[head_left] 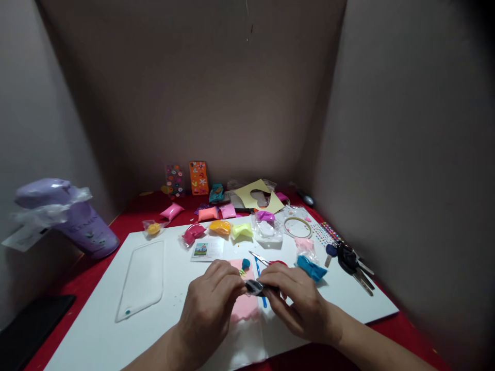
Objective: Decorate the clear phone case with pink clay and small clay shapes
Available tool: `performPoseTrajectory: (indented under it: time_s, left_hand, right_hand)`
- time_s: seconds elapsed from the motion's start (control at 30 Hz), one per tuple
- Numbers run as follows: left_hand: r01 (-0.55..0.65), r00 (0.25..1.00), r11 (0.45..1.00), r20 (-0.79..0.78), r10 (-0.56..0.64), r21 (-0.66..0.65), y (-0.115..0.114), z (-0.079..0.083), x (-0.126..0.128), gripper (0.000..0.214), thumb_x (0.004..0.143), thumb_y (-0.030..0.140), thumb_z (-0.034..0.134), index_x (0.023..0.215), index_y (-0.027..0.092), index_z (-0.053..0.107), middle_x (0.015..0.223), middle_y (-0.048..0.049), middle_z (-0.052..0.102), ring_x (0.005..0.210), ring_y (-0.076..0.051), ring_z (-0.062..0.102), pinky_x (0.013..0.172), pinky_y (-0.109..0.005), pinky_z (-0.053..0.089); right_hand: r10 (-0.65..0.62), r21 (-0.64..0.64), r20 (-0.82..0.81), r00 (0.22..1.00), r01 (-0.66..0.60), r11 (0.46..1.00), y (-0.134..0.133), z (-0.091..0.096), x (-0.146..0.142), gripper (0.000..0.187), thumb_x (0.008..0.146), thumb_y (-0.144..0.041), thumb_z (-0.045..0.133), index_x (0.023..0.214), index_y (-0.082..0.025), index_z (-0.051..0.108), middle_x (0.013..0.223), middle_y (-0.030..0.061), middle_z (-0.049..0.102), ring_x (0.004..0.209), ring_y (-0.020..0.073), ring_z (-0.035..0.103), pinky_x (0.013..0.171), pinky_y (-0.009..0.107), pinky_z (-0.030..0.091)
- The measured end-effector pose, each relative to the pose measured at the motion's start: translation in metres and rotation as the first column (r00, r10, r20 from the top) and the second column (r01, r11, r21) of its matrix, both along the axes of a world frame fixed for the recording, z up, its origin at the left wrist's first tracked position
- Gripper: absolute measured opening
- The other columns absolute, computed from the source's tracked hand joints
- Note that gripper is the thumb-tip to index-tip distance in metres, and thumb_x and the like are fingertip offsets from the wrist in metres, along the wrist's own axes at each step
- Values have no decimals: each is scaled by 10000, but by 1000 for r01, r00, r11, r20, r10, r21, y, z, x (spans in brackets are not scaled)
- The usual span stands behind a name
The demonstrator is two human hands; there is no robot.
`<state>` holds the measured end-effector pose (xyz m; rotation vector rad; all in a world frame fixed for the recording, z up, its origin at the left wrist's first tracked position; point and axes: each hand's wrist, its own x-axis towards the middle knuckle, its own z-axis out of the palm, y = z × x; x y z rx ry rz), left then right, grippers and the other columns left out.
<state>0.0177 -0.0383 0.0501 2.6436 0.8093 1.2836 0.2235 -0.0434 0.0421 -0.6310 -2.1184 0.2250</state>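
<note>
My left hand [214, 300] and my right hand [299, 299] both pinch a small packet of black clay [255, 287] in shiny clear wrap, one at each end. Below it lies a phone case [245, 308], its upper part covered in pink and its lower end clear. A dark blue lump [245, 264] and thin yellow-green strips sit near the top of the pink. Beside the pink is a slim blue stick tool [264, 301], partly behind my right fingers. Red-handled scissors [260, 257] lie just beyond, their handles partly covered by my right hand.
On the white board [170, 330] are a clear phone case [141, 281], a picture card [207, 250], several coloured clay packets [219, 227], a tape roll [297, 227] and keys [350, 260]. Decorated phone cases [198, 178] lean at the back. A purple wrapped tumbler [87, 232] stands left.
</note>
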Motion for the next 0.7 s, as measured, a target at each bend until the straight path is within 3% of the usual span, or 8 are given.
performPoseTrajectory:
  time_s: [0.2, 0.43, 0.7]
  left_hand:
    - [-25, 997, 999, -78, 28, 39, 1, 2, 2, 136, 852, 35, 493, 800, 160, 486, 799, -76, 578, 764, -193, 505, 654, -323, 433]
    - [24, 998, 980, 61, -13, -196, 2, 1, 0, 169, 884, 39, 409, 897, 173, 512, 866, -76, 577, 829, -188, 532, 695, -321, 453]
    - [63, 984, 968, 179, -19, -243, 1, 1, 0, 168, 878, 47, 441, 908, 181, 538, 853, -68, 585, 829, -186, 547, 708, -320, 460]
  right_hand:
    - [-17, 13, 27, 999, 17, 1000, -2, 3, -1, 242, 847, -56, 455, 1050, -112, 574, 853, 110, 649, 798, 190, 607, 647, 306, 490]
    - [-43, -2, -27, 999, 43, 999, 0, -2, -1, 239, 843, -58, 465, 1046, -133, 568, 843, 95, 640, 757, 180, 595, 588, 289, 480]
    - [-53, 23, -49, 997, 55, 998, 0, -3, 0, 268, 824, -43, 492, 1064, -139, 563, 867, 93, 649, 802, 185, 615, 623, 291, 501]
